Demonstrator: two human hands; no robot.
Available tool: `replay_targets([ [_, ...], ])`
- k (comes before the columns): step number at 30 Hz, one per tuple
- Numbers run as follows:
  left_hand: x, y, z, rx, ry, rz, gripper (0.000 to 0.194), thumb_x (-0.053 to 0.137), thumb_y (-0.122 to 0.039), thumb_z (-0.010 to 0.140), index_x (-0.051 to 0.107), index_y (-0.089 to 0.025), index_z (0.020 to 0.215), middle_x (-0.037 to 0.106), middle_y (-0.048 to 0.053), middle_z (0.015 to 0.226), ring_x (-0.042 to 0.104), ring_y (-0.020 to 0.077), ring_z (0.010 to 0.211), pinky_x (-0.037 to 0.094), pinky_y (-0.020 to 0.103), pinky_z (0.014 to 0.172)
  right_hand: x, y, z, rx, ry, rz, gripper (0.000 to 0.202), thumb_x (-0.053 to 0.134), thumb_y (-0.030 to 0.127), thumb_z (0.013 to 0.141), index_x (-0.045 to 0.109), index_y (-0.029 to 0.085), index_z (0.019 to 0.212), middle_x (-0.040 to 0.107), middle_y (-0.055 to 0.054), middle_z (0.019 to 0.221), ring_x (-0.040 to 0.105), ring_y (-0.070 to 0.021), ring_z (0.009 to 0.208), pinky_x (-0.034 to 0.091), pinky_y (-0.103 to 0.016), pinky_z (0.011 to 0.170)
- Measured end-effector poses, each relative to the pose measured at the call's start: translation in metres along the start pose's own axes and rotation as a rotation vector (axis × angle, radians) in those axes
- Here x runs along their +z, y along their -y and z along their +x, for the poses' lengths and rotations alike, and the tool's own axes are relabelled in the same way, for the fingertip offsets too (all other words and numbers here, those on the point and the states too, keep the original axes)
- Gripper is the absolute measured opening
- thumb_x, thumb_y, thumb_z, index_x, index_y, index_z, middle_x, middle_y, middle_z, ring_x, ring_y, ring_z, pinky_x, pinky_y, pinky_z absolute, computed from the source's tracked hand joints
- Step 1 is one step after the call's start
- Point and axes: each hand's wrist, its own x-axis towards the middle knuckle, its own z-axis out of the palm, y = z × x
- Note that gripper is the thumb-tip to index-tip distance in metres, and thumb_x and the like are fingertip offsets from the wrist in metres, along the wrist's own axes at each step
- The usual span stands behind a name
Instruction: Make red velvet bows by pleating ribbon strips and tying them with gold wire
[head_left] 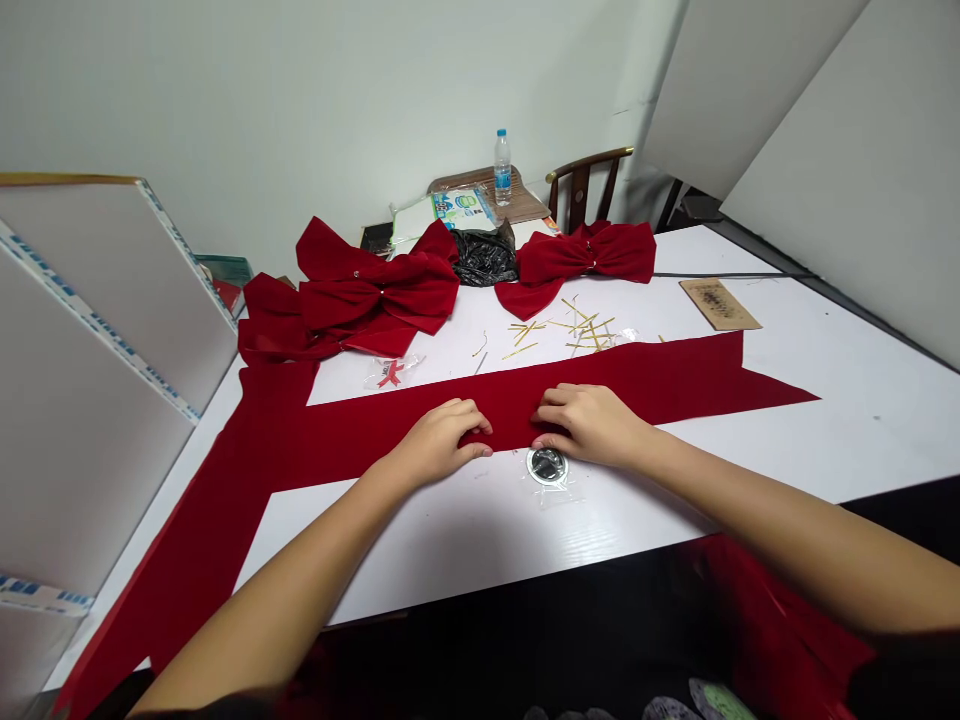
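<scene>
A wide red velvet ribbon (517,405) lies flat across the white table, its notched end pointing right. At the left it meets another red length running down toward the lower left corner. My left hand (442,440) rests on the ribbon, fingers curved, thumb apart from them near the lower edge. Facing it, my right hand (592,425) touches the ribbon with bent fingertips, its thumb by the same edge. No fold of cloth shows in either hand. Just below the right thumb sits a round black-and-white item (547,466) in clear plastic.
Red velvet bows are piled at the back left (375,295) and back right (585,258), a black plastic bag (486,255) between them. Gold twist ties (589,328) lie scattered behind the ribbon. Farther off are a brown card (720,304), a water bottle (502,170) and a wooden chair (581,190).
</scene>
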Motion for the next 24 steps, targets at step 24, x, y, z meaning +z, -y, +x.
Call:
replay_targets([
  [24,0.015,0.01,-0.007,0.124,-0.203,0.127,0.017,0.065,-0.033,0.099,0.073,-0.018,0.097,0.071,0.005,0.09,0.061,0.0203,0.085,0.049,0.034,0.08,0.024,-0.009,-0.004,-0.116,-0.248,-0.003,0.033,0.057,0.045,0.102,0.075,0.017,0.1,0.069,-0.004,0.09,0.058,-0.0141,0.079,0.032,-0.027,0.059],
])
